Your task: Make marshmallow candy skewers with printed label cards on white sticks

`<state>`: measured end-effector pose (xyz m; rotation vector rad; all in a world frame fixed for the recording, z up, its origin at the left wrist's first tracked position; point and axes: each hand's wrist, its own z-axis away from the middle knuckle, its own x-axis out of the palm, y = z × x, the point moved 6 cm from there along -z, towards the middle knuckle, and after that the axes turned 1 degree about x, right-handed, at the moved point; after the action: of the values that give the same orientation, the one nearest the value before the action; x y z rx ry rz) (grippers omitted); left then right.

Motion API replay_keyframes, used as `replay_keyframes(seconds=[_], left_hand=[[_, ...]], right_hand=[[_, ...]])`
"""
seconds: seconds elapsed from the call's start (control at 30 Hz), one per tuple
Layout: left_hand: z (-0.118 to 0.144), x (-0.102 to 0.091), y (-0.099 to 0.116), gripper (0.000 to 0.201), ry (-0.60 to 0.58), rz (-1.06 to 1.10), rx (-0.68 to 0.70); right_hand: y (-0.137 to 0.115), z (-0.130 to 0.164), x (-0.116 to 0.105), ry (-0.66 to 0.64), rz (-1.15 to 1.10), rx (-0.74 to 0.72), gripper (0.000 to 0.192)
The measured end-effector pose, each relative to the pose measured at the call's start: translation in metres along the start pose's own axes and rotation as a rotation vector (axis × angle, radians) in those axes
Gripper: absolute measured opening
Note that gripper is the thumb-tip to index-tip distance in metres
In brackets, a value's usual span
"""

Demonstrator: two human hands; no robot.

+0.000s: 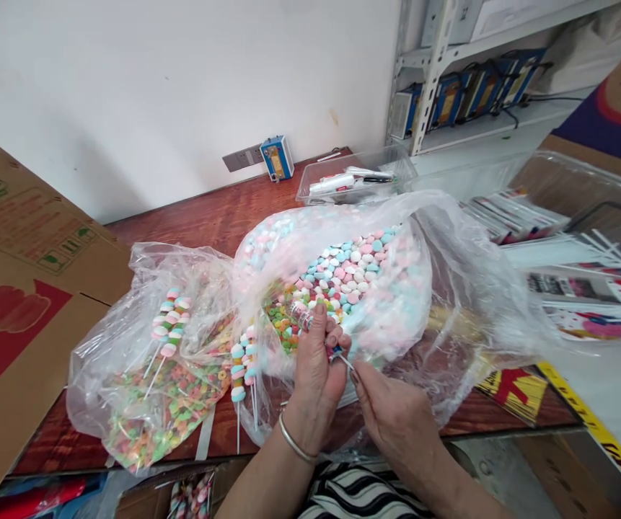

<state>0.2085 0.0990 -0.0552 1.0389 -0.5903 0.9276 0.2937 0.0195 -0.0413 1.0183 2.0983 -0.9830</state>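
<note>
My left hand (318, 360) grips a wrapped candy skewer (300, 315); my right hand (399, 412) pinches its white stick (346, 362). Beyond both, I see pastel candies (354, 270) in a plastic bag (397, 321).

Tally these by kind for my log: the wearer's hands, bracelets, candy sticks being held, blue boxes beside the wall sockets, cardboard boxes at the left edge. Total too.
Left hand and right hand: 2
Bracelet: 1
Held candy stick: 1
Blue box: 1
Cardboard box: 1
Total: 6
</note>
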Motion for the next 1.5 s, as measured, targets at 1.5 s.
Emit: replay_keyframes(seconds=[1.5], left_hand=[[0.025, -0.004, -0.007, 0.028, -0.178, -0.171, -0.034]], right_hand=[[-0.008, -0.006, 0.008, -0.011, -0.229, 0.157, 0.033]])
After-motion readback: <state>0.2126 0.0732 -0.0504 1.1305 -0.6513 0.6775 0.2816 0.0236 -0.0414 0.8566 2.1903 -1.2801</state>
